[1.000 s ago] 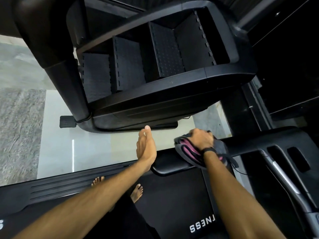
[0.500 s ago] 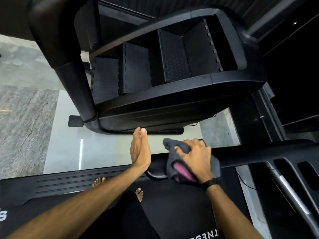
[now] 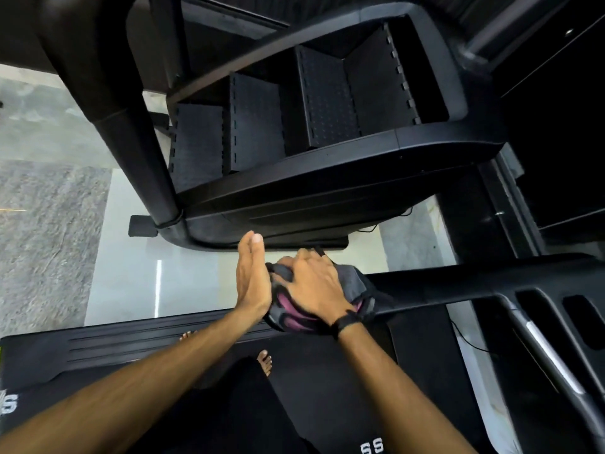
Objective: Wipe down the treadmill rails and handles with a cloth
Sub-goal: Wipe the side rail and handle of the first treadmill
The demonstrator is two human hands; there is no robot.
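Observation:
My right hand point(image 3: 314, 286) presses a grey and pink cloth point(image 3: 291, 317) around the rounded left end of the black treadmill handrail point(image 3: 458, 288), which runs off to the right. The cloth wraps that end and hides it. My left hand point(image 3: 252, 276) is held flat and edge-on, fingers straight and together, right beside the cloth at its left, holding nothing. The black treadmill belt point(image 3: 327, 388) lies below, with my bare feet on it.
A black stair-climber machine point(image 3: 294, 132) with ribbed steps looms just beyond the hands, its dark upright post point(image 3: 131, 142) at the left. The treadmill's side rail point(image 3: 131, 347) runs along the lower left. A console arm with slots point(image 3: 556, 322) sits at the right. Pale floor lies between.
My right hand has slid the cloth leftward along the handrail to its end, up against my left hand. The left hand has stayed almost in place.

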